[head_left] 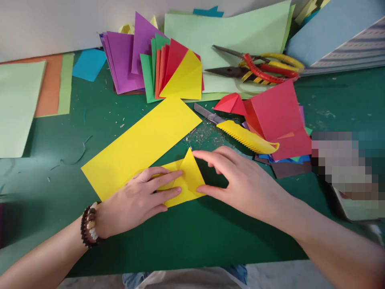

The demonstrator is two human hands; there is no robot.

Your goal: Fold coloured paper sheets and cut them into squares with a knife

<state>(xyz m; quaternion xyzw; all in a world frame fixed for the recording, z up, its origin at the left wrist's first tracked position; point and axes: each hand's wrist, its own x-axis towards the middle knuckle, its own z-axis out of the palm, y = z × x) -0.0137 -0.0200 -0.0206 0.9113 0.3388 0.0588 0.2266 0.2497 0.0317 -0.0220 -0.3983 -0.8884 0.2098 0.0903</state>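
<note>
A small yellow sheet of paper (192, 178) lies on the green table, one end folded over into a pointed flap. My left hand (144, 190) rests on its left part, fingers stretched flat and spread across the paper. At the right edge is my right hand (237, 172), thumb and forefinger apart. Its thumb touches the lower right corner, while the forefinger is close to the flap's tip. A longer yellow strip of paper (141, 140) lies flat behind, partly under my left hand.
Behind lie a yellow-handled cutter (246, 136), red folded paper (278, 116), pliers and scissors (258, 66) on pale green sheets (192, 44). Folded purple pieces (123, 60) stand at the back, a yellow folded piece (188, 80) beside them. Light green paper (21, 104) is at left.
</note>
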